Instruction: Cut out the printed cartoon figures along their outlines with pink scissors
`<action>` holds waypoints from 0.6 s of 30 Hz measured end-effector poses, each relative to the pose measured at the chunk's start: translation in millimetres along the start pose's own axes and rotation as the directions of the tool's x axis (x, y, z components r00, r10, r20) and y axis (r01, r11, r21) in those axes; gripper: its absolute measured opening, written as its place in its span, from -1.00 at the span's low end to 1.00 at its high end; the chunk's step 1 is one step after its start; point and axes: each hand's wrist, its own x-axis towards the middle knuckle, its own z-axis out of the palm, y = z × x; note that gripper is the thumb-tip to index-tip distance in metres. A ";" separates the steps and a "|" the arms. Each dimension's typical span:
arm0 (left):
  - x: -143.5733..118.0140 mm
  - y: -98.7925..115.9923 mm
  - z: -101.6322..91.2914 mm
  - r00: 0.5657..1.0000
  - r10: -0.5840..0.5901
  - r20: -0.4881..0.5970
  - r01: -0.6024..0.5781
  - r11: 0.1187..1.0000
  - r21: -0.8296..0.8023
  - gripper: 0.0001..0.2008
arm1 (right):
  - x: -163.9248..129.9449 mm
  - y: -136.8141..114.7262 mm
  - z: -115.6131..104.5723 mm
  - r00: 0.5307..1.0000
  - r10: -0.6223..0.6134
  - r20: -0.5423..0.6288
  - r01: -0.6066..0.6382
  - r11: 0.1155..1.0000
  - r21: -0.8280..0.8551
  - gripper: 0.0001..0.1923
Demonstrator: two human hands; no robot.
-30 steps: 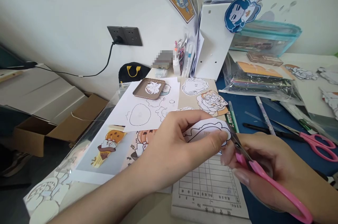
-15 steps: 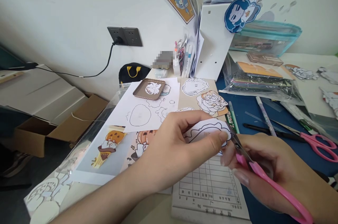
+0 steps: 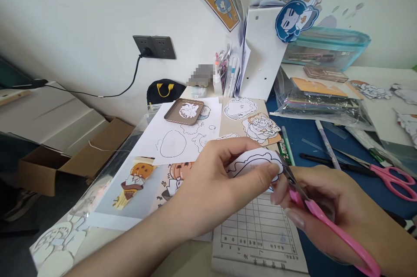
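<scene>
My left hand [image 3: 215, 181] pinches a small white paper cutout [image 3: 252, 164] with a black outline, holding it above the desk. My right hand [image 3: 339, 216] grips pink-handled scissors [image 3: 321, 218]; their blades meet the right edge of the cutout. Under both hands lies a printed grid sheet [image 3: 260, 233]. To the left of it are coloured cartoon stickers [image 3: 137, 179] on a clear sheet.
A white outline sheet [image 3: 182, 140] and a brown tray [image 3: 184, 111] lie further back. A second pair of pink scissors [image 3: 391, 177], pens and plastic bags [image 3: 319, 98] are on the blue mat at right. A cardboard box [image 3: 65, 159] stands on the floor at left.
Hands, cutout and scissors stay almost where they were. The view has shifted very slightly.
</scene>
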 end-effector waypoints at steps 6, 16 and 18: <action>-2.2 0.8 0.3 0.999 -0.017 0.040 0.018 1.000 -0.012 -0.84 | -3.1 -7.1 -1.3 0.999 0.039 0.010 -0.040 0.999 0.021 -0.78; -2.5 1.5 -0.5 1.000 -0.010 0.005 0.010 0.998 0.061 -0.83 | -0.8 -4.9 -2.1 0.999 0.043 0.016 -0.043 0.999 -0.005 -0.79; -3.2 1.8 0.1 1.000 -0.019 0.004 0.018 0.998 0.052 -0.83 | -1.5 -3.3 -1.3 0.999 0.031 0.009 -0.031 1.000 0.002 -0.78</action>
